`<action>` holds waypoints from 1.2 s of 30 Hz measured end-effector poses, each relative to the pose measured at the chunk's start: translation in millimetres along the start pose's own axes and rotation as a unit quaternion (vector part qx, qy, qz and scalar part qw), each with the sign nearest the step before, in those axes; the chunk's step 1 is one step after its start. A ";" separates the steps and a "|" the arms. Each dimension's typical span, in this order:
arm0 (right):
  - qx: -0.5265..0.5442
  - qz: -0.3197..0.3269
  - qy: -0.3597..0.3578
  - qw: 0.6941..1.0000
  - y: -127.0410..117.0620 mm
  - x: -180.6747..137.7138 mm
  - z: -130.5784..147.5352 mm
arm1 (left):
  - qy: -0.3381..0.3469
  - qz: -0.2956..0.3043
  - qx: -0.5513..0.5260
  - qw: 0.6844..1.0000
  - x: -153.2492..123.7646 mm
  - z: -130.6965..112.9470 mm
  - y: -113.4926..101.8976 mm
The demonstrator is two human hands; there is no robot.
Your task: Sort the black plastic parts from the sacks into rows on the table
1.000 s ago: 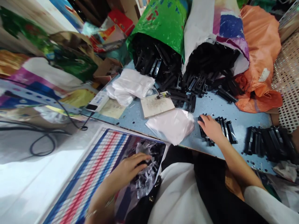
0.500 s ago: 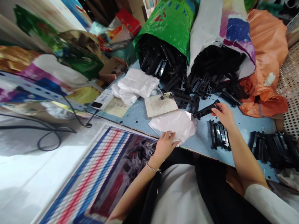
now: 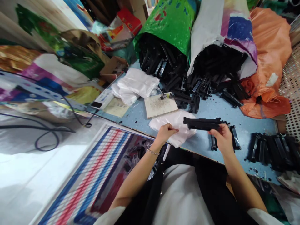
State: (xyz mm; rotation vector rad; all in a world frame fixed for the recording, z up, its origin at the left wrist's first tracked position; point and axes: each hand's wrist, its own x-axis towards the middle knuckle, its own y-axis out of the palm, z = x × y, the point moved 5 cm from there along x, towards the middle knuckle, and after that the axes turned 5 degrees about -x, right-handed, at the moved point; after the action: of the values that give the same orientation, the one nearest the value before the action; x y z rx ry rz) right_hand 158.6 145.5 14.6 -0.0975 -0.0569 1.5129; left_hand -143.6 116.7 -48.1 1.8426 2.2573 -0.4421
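My right hand [image 3: 222, 137] grips one end of a long black plastic part [image 3: 201, 123], holding it nearly level above the table. The part's free end points left, over a stack of thin white plastic bags [image 3: 182, 137] at the table's front edge. My left hand [image 3: 167, 132] is closed in a pinch at the stack's left side, apparently on the edge of a bag; the thin film between its fingertips is hard to make out. Below and behind my right hand lies a short row of similar black parts [image 3: 236, 137], partly hidden by the hand.
More black parts [image 3: 273, 148] lie at the right. A green sack [image 3: 168, 18] and a white sack [image 3: 207, 28] spill black parts at the back. A worn board [image 3: 160, 107] and folded white bags [image 3: 139, 82] lie left. A striped bag [image 3: 93, 175] stands below the front edge.
My right hand has moved down and slightly left, bringing the black part level over the bags. My left hand has gone from resting spread on the stack to a raised pinch.
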 end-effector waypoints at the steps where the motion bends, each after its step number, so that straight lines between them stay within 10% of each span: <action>1: -0.016 0.003 -0.004 1.000 4.8 -9.3 -1.1 | -0.008 0.006 -0.004 1.000 1.3 -0.5 3.4; 6: -0.139 0.023 -0.016 0.990 10.8 -32.6 -11.7 | -0.040 0.053 -0.050 0.997 4.7 1.0 15.6; 13: -0.195 -0.001 -0.043 0.980 18.7 -36.4 -22.0 | 0.240 -0.008 0.196 0.951 -9.1 -14.2 17.0; 19: -0.219 -0.020 -0.031 0.975 9.0 -36.1 -27.8 | 0.284 -0.010 0.325 0.902 -9.7 -10.5 2.2; 31: -0.029 -0.079 -0.031 0.996 83.2 -47.8 -58.0 | 0.338 0.096 0.150 0.924 -82.8 -47.2 81.2; 36: -0.150 0.068 -0.162 0.973 90.2 -59.1 -49.8 | 0.289 0.127 0.144 0.938 -85.7 -55.8 74.1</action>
State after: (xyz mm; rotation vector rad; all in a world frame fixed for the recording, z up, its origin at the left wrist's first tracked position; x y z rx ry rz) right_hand 70.4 90.1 -42.6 -0.0974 -0.5520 1.6371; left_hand -51.3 70.8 24.8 2.6673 2.3253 -0.2077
